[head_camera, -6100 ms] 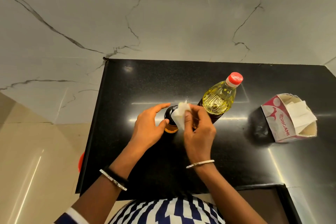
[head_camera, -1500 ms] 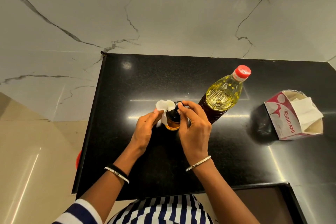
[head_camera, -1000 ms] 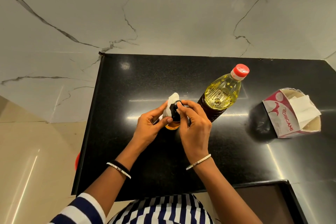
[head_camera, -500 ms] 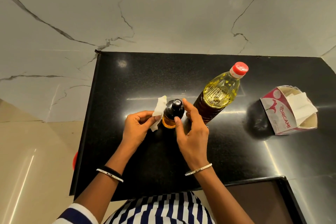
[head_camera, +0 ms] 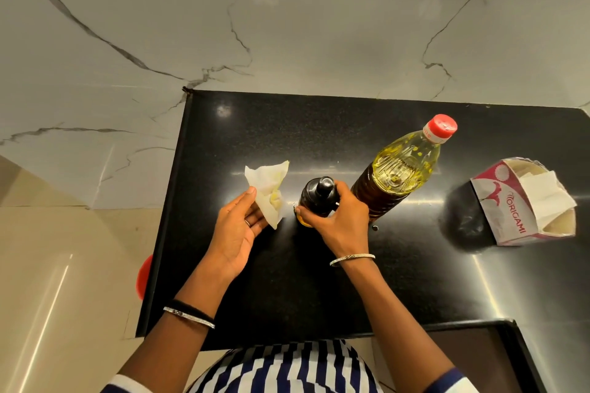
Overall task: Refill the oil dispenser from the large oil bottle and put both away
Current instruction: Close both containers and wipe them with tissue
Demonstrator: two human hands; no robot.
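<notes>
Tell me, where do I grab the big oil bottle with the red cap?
Wrap your hand round the big oil bottle at its ribbed middle, below the shoulder, not the small red cap. It stands upright, so come in sideways from its right: the right hand and the dispenser crowd its left, while the counter towards the tissue box looks free.

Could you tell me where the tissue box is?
Head view: the tissue box sits far right on the black counter, right of the large oil bottle.
</notes>
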